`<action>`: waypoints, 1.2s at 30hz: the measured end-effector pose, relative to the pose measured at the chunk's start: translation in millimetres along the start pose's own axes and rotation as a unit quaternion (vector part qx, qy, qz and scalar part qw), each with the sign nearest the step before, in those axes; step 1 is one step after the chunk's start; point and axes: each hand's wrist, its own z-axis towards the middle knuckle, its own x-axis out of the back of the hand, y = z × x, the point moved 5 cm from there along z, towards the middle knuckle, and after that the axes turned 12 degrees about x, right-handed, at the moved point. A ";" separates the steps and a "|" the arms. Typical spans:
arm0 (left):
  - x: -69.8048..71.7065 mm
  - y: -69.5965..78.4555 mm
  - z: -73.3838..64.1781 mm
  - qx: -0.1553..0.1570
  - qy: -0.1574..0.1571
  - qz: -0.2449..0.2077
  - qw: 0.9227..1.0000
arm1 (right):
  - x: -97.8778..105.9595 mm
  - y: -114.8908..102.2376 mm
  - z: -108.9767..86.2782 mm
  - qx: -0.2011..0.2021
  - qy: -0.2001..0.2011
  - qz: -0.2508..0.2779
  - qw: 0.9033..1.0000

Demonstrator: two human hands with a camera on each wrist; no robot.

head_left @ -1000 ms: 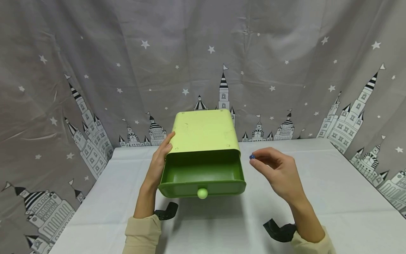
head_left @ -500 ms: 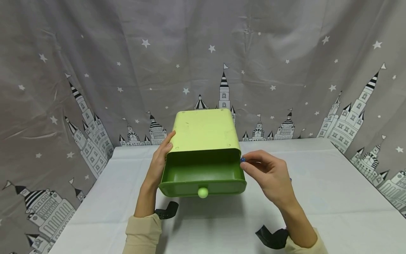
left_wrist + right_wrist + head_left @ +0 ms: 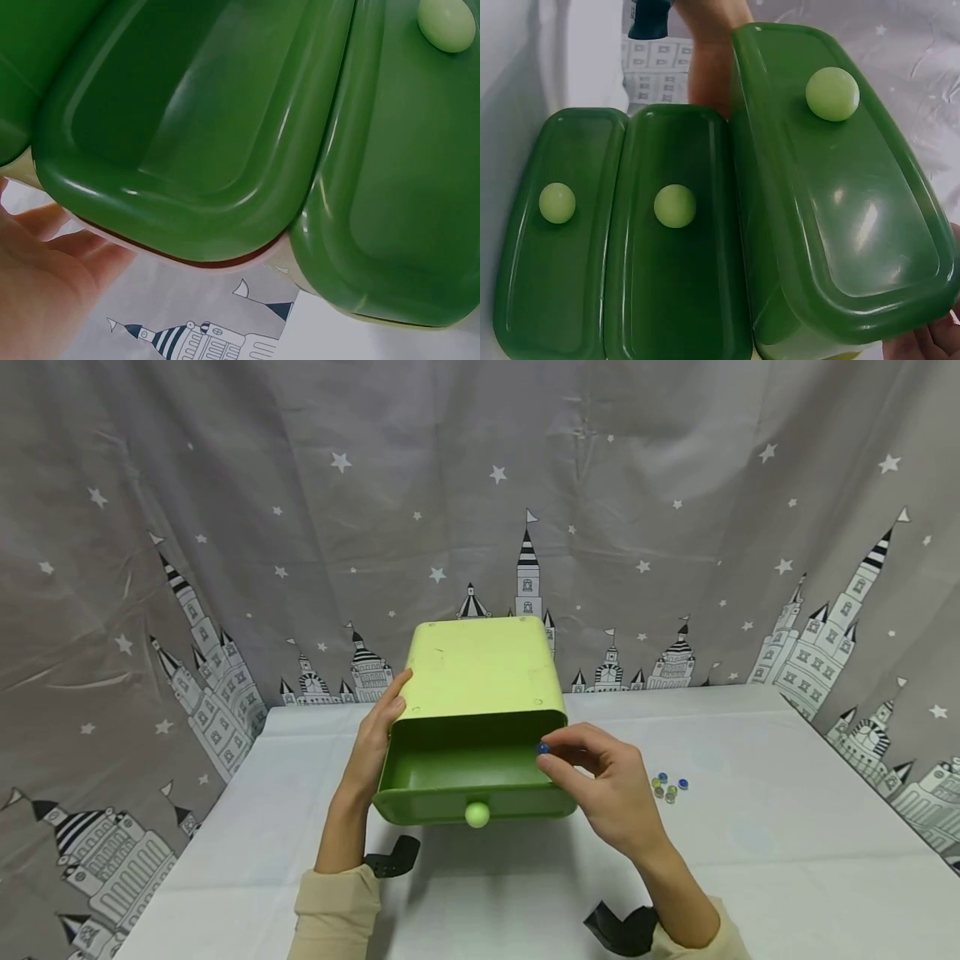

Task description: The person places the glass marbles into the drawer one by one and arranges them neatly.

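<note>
A yellow-green box (image 3: 483, 664) stands mid-table with its top green drawer (image 3: 427, 810) pulled out. My left hand (image 3: 367, 752) rests against the box's left side, fingers lying along it, as the left wrist view also shows. Thumb and index finger of my right hand (image 3: 611, 785) pinch a small blue marble (image 3: 543, 748) over the drawer's right edge. The visible part of the drawer's inside is bare. In the right wrist view, the drawer front (image 3: 870, 217) blocks most of that hand; its fingers (image 3: 930, 341) show at the lower right, the marble hidden.
To the right, several small blue, yellowish and clear marbles (image 3: 671, 789) lie on the white tablecloth (image 3: 787, 810). Two lower drawers (image 3: 559, 285) with round knobs are pushed in beneath the top one. A grey curtain (image 3: 637, 485) with castles hangs behind.
My right hand has moved left with the blue marble, from beside the box to over the drawer's edge, uncovering the marbles on the table. The left hand stays in place.
</note>
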 end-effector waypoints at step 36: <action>-0.1 1.3 -0.7 -0.001 -0.001 0.000 1.000 | -2.3 0.3 -0.6 -0.023 -0.010 -0.007 1.000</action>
